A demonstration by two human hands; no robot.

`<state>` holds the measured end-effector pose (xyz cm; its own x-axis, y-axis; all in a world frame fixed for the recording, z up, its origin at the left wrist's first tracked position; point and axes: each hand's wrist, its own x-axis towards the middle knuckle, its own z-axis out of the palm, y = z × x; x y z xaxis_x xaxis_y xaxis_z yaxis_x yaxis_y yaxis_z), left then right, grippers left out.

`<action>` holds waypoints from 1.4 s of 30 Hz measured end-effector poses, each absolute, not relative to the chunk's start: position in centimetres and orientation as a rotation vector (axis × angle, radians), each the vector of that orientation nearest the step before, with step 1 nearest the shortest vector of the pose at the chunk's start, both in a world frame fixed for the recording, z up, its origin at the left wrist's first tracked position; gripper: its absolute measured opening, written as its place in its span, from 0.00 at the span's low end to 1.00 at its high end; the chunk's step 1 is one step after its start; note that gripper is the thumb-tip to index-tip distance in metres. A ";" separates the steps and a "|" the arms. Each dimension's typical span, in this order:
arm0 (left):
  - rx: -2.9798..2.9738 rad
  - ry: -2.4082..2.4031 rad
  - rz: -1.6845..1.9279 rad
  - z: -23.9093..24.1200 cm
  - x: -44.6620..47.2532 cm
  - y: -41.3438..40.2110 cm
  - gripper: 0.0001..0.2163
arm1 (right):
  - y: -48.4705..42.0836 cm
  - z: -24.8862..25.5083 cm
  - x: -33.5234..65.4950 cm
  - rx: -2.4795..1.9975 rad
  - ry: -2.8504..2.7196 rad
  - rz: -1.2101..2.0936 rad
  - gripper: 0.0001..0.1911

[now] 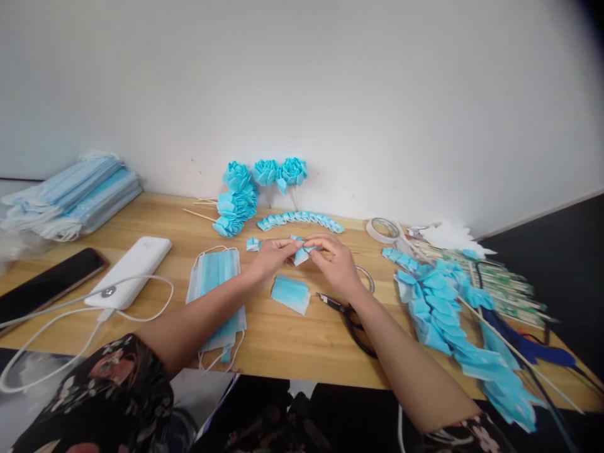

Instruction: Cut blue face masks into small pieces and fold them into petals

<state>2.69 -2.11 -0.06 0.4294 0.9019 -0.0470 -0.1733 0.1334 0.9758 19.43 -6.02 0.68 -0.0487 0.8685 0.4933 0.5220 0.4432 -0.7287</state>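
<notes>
Fabric piece (301,257) | between left hand (272,257) and right hand (338,262) | both pinching it

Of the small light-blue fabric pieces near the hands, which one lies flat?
The rectangular light-blue fabric piece, left of the black-handled scissors; the folded light-blue fabric piece is held by the left hand and right hand.

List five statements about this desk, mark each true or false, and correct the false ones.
1. The left hand and right hand hold one folded blue piece. True.
2. The scissors are in the right hand. False: the scissors lie on the wooden tabletop.
3. A white cable is plugged into the power bank. True.
4. The smartphone lies on the power bank. False: the smartphone lies left of it.
5. A stack of face masks sits at the far left. True.
</notes>
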 end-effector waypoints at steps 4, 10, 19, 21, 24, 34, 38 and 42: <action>1.178 0.804 0.931 0.0 2.7 -2.1 0.19 | -6.2 0.9 19.4 -1.225 -1.735 0.453 0.10; 1.207 0.854 0.978 0.1 2.6 -1.9 0.18 | -6.4 1.1 19.4 -1.203 -1.660 0.620 0.07; 1.307 0.868 1.005 0.5 2.7 -2.3 0.17 | -6.1 1.0 19.2 -1.250 -1.364 1.131 0.14; 1.337 0.878 1.009 0.5 2.7 -2.3 0.17 | -6.1 1.0 19.2 -1.268 -1.382 1.141 0.13; 1.378 0.882 1.008 0.3 2.6 -2.2 0.18 | -6.1 0.9 19.2 -1.299 -1.368 1.128 0.12; 1.365 0.832 0.951 0.1 2.7 -2.1 0.18 | -6.0 0.9 19.3 -1.306 -1.329 1.016 0.13; 1.387 0.811 0.922 0.2 2.6 -2.1 0.18 | -6.0 0.9 19.4 -1.311 -1.290 0.993 0.13; 1.411 0.842 0.880 0.1 2.5 -2.2 0.18 | -5.9 0.7 19.5 -1.304 -1.292 0.976 0.13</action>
<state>2.51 -2.19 0.14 0.4499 0.8926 0.0283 -0.0110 -0.0262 0.9996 19.50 -5.86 0.67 0.0978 0.9896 0.1055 0.1693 0.0879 -0.9816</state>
